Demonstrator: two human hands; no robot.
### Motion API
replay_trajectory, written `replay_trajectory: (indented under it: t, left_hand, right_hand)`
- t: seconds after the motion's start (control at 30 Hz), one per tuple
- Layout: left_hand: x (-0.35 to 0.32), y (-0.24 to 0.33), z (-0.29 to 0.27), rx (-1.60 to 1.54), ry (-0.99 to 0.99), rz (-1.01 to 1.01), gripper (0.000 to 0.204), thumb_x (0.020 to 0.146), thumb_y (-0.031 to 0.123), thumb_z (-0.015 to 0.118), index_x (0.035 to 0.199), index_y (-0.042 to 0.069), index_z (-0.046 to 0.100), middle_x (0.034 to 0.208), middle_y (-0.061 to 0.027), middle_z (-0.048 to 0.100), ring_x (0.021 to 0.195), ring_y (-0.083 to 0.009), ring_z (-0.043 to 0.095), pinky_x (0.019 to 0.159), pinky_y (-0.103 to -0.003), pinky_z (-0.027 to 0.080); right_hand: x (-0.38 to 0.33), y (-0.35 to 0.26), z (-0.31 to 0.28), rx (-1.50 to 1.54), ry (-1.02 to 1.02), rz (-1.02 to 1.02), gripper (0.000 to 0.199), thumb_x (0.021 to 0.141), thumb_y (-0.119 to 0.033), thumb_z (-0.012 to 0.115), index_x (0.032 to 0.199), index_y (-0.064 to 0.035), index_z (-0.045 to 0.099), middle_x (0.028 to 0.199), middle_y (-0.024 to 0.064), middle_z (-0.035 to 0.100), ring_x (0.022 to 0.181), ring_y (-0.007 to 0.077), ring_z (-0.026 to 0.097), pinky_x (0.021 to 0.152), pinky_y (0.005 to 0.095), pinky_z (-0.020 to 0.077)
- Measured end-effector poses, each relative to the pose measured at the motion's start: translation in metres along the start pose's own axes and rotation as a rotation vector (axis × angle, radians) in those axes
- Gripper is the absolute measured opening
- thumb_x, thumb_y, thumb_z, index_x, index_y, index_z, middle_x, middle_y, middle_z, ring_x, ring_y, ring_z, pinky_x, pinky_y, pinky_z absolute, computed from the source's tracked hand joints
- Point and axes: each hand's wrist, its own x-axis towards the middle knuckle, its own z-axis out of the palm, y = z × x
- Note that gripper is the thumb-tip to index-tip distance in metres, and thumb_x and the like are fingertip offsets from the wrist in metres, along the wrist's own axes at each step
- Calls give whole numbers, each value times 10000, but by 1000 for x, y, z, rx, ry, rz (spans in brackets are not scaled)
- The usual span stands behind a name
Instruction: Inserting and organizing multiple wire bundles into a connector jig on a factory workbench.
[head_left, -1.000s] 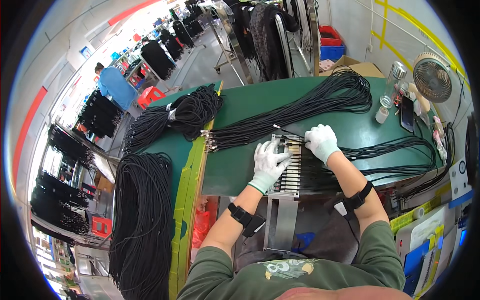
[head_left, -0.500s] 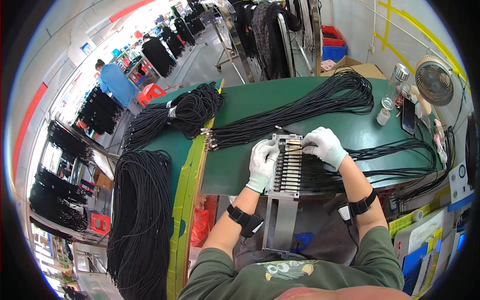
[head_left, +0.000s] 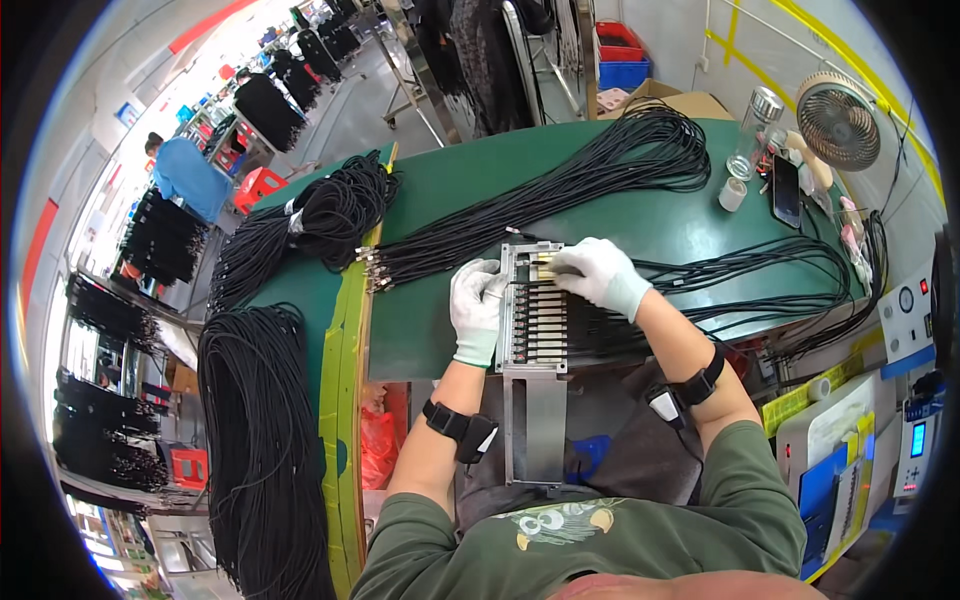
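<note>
We see both hands in white gloves over a metal fixture [head_left: 533, 310] with a row of slots, sitting at the near edge of the green table [head_left: 450, 200] and overhanging it toward the person; left hand [head_left: 476, 308] lies along the fixture's left edge, palm down, fingers curled loosely against the side rail, forearm coming up from the lower edge with a black wrist strap [head_left: 458, 428] near the wrist; right hand [head_left: 598, 274] reaches in from the right across the fixture's top end, fingers bent and pinched narrow on a black cable end [head_left: 548, 270] at an upper slot, wrist slightly cocked, forearm angled down-right with a black band [head_left: 700, 382] on it; we can't tell whether the left hand actually grips the rail or just rests on it; cables already seated in the slots run off to the right as a black bundle [head_left: 760, 270] across the table; a long coiled bundle of black cables [head_left: 560, 190] lies just beyond the fixture, its connector ends fanned out near the left hand; another black coil [head_left: 320, 215] sits at the table's far left, and a thick hank of cable [head_left: 255, 440] hangs left of the table; a small fan [head_left: 838, 118], a clear bottle [head_left: 752, 130] and a phone [head_left: 785, 190] stand at the far right corner, well apart from the hands
</note>
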Motion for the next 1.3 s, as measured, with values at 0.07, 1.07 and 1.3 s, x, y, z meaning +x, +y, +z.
replay_trajectory:
  t: [0.07, 1.07, 1.3]
  left_hand:
    - [-1, 1, -1, -4, 4, -5, 246, 840, 271, 723, 794, 32, 694, 1031, -127, 699, 1091, -317, 596, 980, -424, 447]
    - [4, 11, 10, 327, -230, 182, 229, 858, 319, 685, 1002, 158, 760, 1258, -154, 614, 1187, -370, 520, 1015, -458, 414]
    - [11, 17, 15, 509, -369, 255, 262, 802, 406, 729, 996, 235, 774, 1363, -181, 536, 1265, -412, 442, 1080, -465, 364]
  right_hand:
    - [-1, -7, 5, -6, -20, 5, 174, 814, -315, 683, 880, -162, 733, 856, 89, 705, 874, 298, 652, 807, 428, 507]
    - [3, -7, 8, -469, -98, 79, 88, 785, -240, 686, 838, -175, 710, 820, 11, 667, 909, 241, 601, 802, 384, 454]
    - [6, 13, 12, -516, -12, 155, 135, 811, -319, 693, 857, -194, 709, 854, -4, 658, 929, 222, 592, 806, 365, 448]
